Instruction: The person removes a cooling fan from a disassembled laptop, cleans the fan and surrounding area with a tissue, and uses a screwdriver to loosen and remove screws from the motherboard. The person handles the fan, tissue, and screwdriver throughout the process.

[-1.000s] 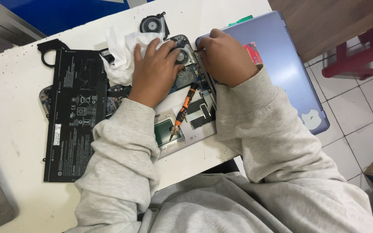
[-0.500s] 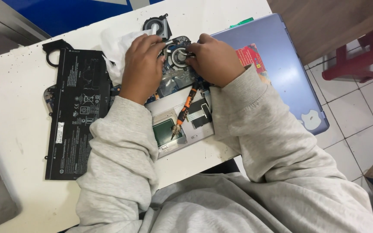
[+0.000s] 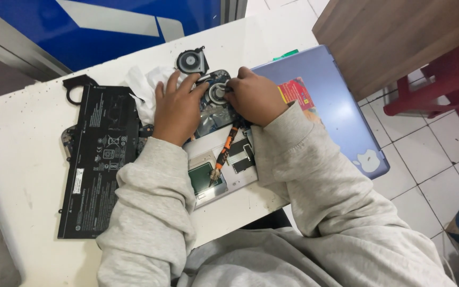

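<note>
An opened laptop base [image 3: 224, 170] is seen lying on the white table [image 3: 22, 154], and at its far end a round cooling fan [image 3: 218, 93], mounted on the blue circuit board [image 3: 211, 118], is flanked by both hands. The left hand [image 3: 176, 109] is laid flat, palm down, on the board just left of the fan, its fingers spread wide and its fingertips reaching toward the fan's upper left edge; nothing is gripped by it. The right hand [image 3: 256, 96] is curled tight at the fan's right edge, its fingertips touching the housing there; whether a small tool is pinched in them cannot be told. The fan therefore lies between the 2 hands, with the right one nearer to it. An orange-handled screwdriver [image 3: 225, 151] is lying unheld on the base, its long axis running from the wrists toward the near edge. A 2nd, loose fan [image 3: 190, 60], a white cloth [image 3: 144, 85], a black battery pack [image 3: 99, 157] and a blue lid [image 3: 336, 114] are set around.
</note>
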